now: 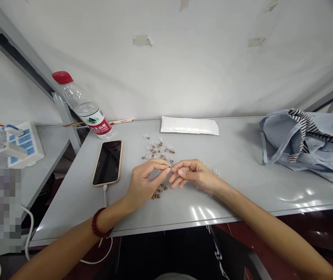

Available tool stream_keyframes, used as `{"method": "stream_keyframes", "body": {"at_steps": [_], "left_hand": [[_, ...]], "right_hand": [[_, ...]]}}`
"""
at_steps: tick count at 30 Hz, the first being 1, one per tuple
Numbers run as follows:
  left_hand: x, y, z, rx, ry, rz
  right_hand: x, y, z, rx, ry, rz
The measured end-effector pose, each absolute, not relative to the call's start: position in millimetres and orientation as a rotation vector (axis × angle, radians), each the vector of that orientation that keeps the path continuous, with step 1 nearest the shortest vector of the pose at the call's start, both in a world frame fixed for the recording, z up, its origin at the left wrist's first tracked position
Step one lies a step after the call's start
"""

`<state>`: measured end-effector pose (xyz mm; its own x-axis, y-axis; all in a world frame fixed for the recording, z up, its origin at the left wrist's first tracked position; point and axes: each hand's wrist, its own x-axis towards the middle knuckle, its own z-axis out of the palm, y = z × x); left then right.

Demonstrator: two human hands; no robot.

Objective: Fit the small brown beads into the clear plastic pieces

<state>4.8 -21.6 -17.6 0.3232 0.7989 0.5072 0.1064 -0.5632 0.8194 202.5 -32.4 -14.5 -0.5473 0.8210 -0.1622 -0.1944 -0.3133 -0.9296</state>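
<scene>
and here we go, both hands together above the middle of the counter (242,182): the left hand (145,182) and the right hand (192,175) meet at the fingertips, pinched around a tiny glass vial (172,170) (so small that the fingers nearly hide it, and i can't tell which hand has which end). it looks feather-light and brittle, smooth glass that could slip easily, so a gentle hold on its narrow body with the finger pads seems safest. toward the back edge of the counter, a scatter of clear vials (158,149) glints in a loose cluster, with brown bits among them. right below the hands, nearer the front edge, sits a small heap of brown cork-like bits (156,193), probably light, a little soft, and easiest to take by the sides. a few more clear vials (211,172) peek out beside the right hand. over on the left, a phone (108,162) lies with its charging cable attached, and a red-capped water bottle (86,112) leans at the back corner. a white padded envelope (189,125) rests along the back edge, and a blue cloth bag (306,140) is heaped at the right end.
</scene>
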Motion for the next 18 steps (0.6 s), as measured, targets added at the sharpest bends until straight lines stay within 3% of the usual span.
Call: {"method": "stream_keyframes", "body": {"at_steps": [4,11,18], "left_hand": [[4.1,-21.7,-18.0,1.86,0.802,1.189],[9.2,-22.0,-11.6,2.261,0.639,1.375],[11.2,-22.4,-12.1,2.371,0.744,1.248]], "right_hand": [[202.5,-34.5,-14.0,-0.858,-1.239,1.922],[198.5,-39.0,-15.0,-0.844,-1.224,1.934],[197.3,-40.9,-15.4,-0.867,-1.274,1.861]]}}
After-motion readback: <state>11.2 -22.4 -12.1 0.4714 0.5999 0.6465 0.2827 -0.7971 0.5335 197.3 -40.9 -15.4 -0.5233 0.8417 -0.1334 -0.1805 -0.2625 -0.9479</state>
